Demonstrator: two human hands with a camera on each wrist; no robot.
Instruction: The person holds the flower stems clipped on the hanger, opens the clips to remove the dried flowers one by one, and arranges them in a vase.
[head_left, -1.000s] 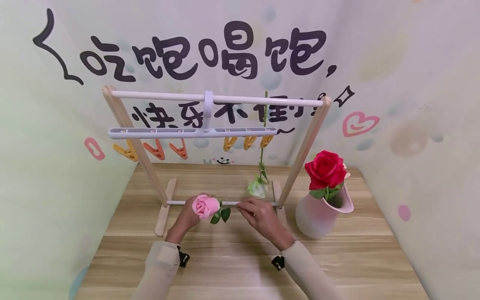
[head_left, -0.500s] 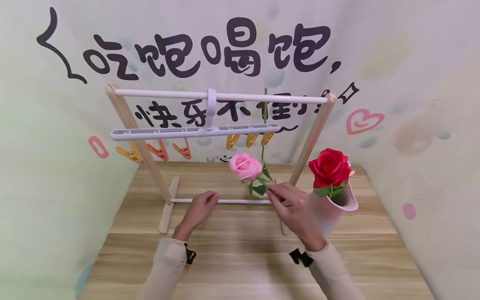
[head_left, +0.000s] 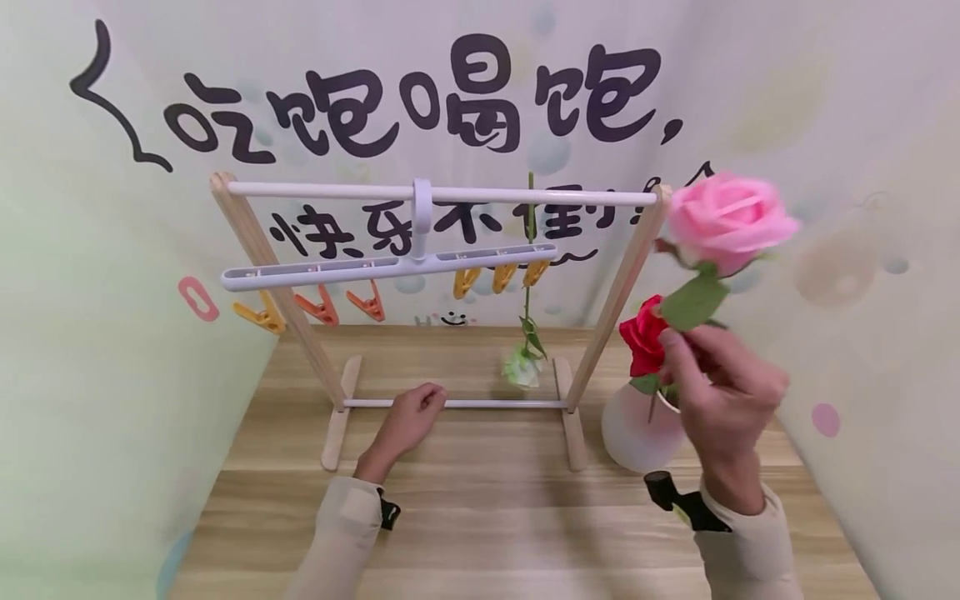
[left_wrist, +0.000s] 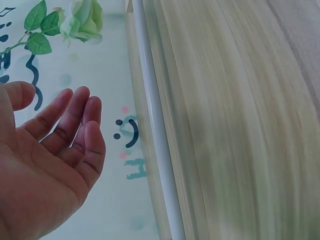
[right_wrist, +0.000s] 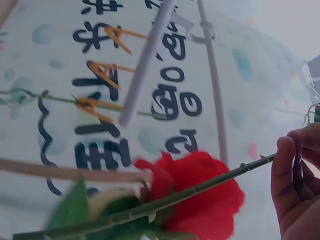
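Observation:
My right hand (head_left: pixel 723 392) pinches the green stem (right_wrist: pixel 195 190) of a pink rose (head_left: pixel 731 221), upright with its bloom above the fingers. The stem's lower end hangs in front of the white-pink vase (head_left: pixel 641 429), which holds a red rose (head_left: pixel 643 337). My left hand (head_left: pixel 408 421) holds nothing; its fingers are loosely curved near the rack's lower bar (left_wrist: pixel 157 117). A pale green-white rose (head_left: pixel 522 367) hangs bloom-down, its stem gripped by the rightmost yellow clip (head_left: pixel 536 273).
A wooden rack (head_left: pixel 626 283) with white bars stands on the wood-grain table (head_left: pixel 480 517). From its top bar hangs a lavender hanger (head_left: pixel 322 271) with several yellow and orange clips (head_left: pixel 366 302). A printed wall sheet (head_left: pixel 480 100) rises behind.
The pink rose has gone from between both hands up and right, carried by my right hand to the vase. My left hand has let go and stays near the lower bar.

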